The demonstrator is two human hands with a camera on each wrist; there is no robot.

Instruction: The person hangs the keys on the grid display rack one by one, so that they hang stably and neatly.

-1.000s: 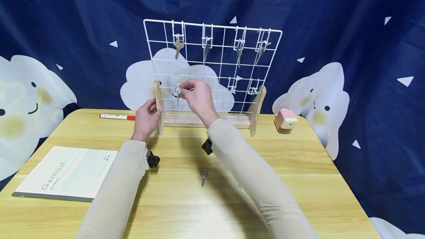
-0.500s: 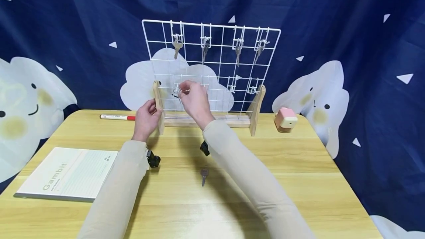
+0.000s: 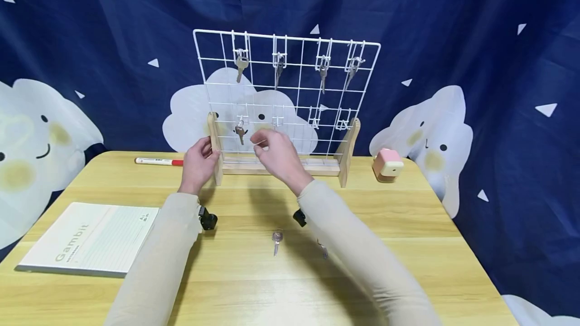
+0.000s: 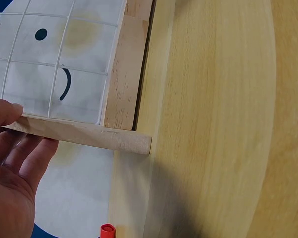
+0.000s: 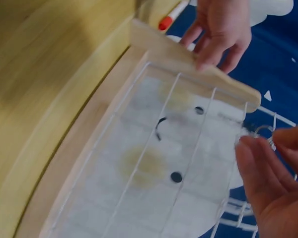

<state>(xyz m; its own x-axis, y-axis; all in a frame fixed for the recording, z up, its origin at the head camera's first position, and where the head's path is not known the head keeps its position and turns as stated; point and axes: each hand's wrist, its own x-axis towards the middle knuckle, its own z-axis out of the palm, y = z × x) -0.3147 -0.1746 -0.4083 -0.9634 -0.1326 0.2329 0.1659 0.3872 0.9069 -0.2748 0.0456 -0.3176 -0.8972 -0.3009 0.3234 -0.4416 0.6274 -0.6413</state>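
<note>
My left hand grips the left wooden upright of a white wire grid rack, thumb on one face and fingers on the other. A key hangs by its ring from the lower left hook. Just right of that key is my right hand, thumb and forefinger loosely bent with a gap between them. In the right wrist view its fingertips appear close to a metal ring, slightly blurred. Several more keys hang along the upper row of hooks.
Two keys lie on the table: one key near the middle, another key beside the right sleeve. A notebook lies at left, with a red-capped marker behind it. A pink and cream block-shaped object stands right of the rack.
My right hand has let go of the key at the lower left hook and moved right and slightly down. The key now hangs freely. My left hand stays on the upright.
</note>
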